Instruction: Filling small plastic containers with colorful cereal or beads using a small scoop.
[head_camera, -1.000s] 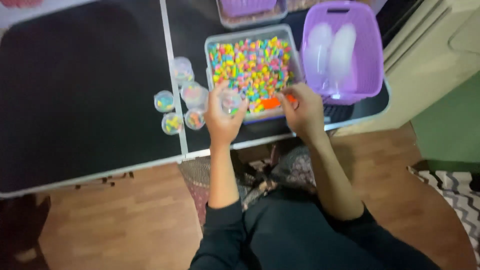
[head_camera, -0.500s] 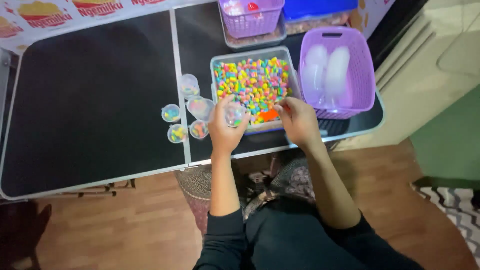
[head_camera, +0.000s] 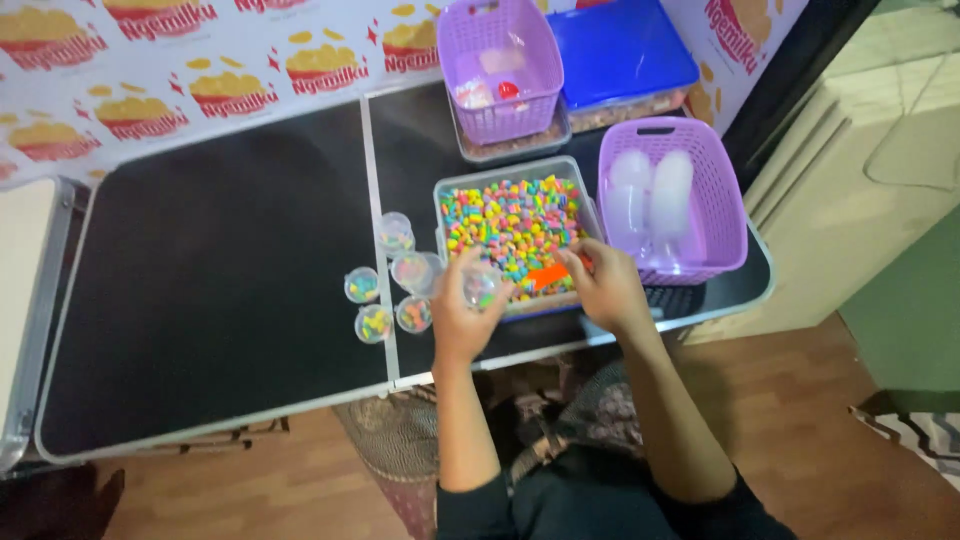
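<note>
On the black folding table (head_camera: 200, 290), the work in hand looks like the filling of small clear cups from the clear plastic tub (head_camera: 443, 195) of multicoloured candy bits, and this moment falls at the scoop-and-pour stage: one cup is up at the tub's near edge while four filled cups (head_camera: 380, 290) already stand in a cluster just to the left of the tub, on both sides of the table's centre seam. By my judgement the next move calls for keeping the held cup steady under the scoop so that the loose bits drop in and none spill over the tub's rim. Behind the tub a purple basket (head_camera: 718, 200) with pale bags in it sits at the right, another purple basket (head_camera: 500, 60) stands further back, with a blue-lidded box (head_camera: 620, 50) beside it. The left hand (head_camera: 460, 310) is curled closed around a small clear cup (head_camera: 482, 285), partly filled with candy, held at the tub's front wall. The right hand (head_camera: 605, 285) is closed in a pinch on a small orange scoop (head_camera: 548, 276), which lies low over the candy just beside the cup.
</note>
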